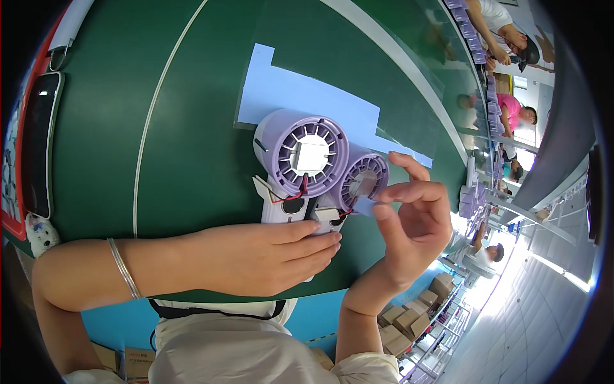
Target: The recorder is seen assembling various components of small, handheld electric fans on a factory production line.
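Two purple handheld fan bodies (272,142) with white handles (275,212) lie side by side on the green table. The nearer-left one has a bright silvery square pad (312,155) at the middle of its slotted round face. Across both handles lies my left hand (281,256), fingers together, holding them. My right hand (416,214) pinches a small blue film piece (365,205) between thumb and forefinger, at the lower edge of the right fan's face (362,182). Red wires (291,198) and small white flaps (263,189) stick out below the round heads.
Beyond the fans a stepped blue sheet (300,93) lies on the green table (198,115). A phone (45,144) rests at the left edge. Cardboard boxes (403,326) are stacked at lower right. Other people (508,109) sit along purple parts at the far right.
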`<state>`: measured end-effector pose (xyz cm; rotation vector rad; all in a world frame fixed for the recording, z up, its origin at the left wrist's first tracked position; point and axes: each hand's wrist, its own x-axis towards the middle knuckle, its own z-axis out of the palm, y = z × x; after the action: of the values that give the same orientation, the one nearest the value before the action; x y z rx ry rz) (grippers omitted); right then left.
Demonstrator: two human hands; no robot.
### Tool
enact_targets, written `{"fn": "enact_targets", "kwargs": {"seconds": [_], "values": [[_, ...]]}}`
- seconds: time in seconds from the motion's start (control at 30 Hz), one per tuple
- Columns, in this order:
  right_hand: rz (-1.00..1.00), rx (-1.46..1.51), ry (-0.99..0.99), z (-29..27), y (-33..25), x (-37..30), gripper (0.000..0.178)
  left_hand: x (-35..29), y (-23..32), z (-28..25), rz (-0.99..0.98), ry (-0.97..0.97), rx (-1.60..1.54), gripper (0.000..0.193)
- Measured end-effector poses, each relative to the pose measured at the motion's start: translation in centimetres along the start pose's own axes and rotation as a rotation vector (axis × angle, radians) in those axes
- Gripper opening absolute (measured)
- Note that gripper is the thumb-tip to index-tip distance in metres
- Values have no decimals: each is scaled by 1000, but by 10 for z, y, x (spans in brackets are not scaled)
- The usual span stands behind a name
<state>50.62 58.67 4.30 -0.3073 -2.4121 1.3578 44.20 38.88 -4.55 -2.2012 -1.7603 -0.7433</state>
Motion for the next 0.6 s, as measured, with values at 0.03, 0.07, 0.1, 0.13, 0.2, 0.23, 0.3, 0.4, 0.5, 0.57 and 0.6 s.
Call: {"fn": "enact_targets", "kwargs": {"seconds": [0.03, 0.07, 0.1, 0.13, 0.2, 0.23, 0.3, 0.4, 0.5, 0.57, 0.6], "values": [[-41, -121, -43, 2, 1, 0, 23, -1, 0, 0, 2, -8, 1, 40], [-39, -120, -44, 5, 3, -1, 23, -1, 0, 0, 5, -16, 2, 41], [-28, -183, -15, 9, 4, -1, 24, -1, 0, 0, 3, -18, -1, 41], [-17, -246, 14, 11, 4, -1, 24, -2, 0, -1, 4, -23, 1, 41], [17, -180, 24, 12, 3, -1, 24, -2, 0, -3, 3, -29, 1, 42], [51, -115, 36, 12, 3, -1, 24, -2, 0, -3, 4, -31, 5, 42], [27, -106, 47, 12, 7, -2, 24, -2, 0, -3, 4, -33, 7, 42], [10, -73, 63, 12, 8, -3, 24, -1, 0, -4, 8, -38, 20, 43], [42, -29, 79, 12, 8, -3, 25, -1, 0, -2, 12, -39, 21, 43], [59, 3, 87, 13, 8, -3, 25, -1, 0, -2, 4, -37, 21, 44], [44, 7, 87, 13, 9, -2, 25, -1, -1, -2, 4, -38, 21, 44]]}}
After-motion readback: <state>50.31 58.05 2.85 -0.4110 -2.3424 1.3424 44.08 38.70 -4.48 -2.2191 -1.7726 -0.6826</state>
